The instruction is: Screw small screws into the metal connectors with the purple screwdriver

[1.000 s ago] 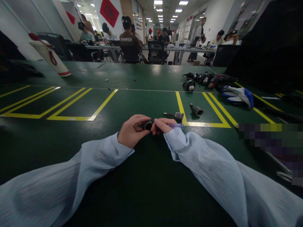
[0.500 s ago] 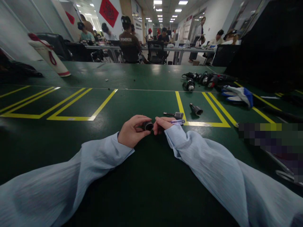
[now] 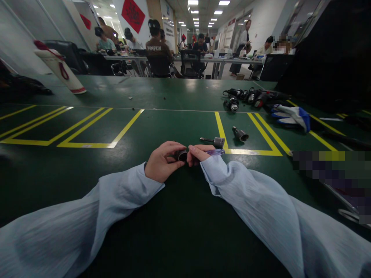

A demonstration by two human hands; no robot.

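Observation:
My left hand (image 3: 162, 161) is closed round a dark, cup-shaped hole saw (image 3: 182, 155), its round opening turned toward my right hand. Pinched in my right hand (image 3: 199, 153) is a slim pen-like tool with a clear purple handle (image 3: 216, 152); its tip, by the cup's rim, is hidden by my fingers. Just beyond that hand lies a second hole saw (image 3: 218, 142), shank pointing left. A third hole saw (image 3: 240, 134) rests inside the yellow-taped box, its cup toward me.
Power tools with cords (image 3: 233, 103) lie at the back right, beside a blue and white glove (image 3: 292, 116). A white roll with red trim (image 3: 62, 71) leans across the far left. Yellow tape (image 3: 84, 145) marks the green table. Several people sit at desks beyond.
My right hand and the purple-handled tool have shifted slightly left and down, and the handle has tilted or turned a little. My left hand holds the hole saw almost still.

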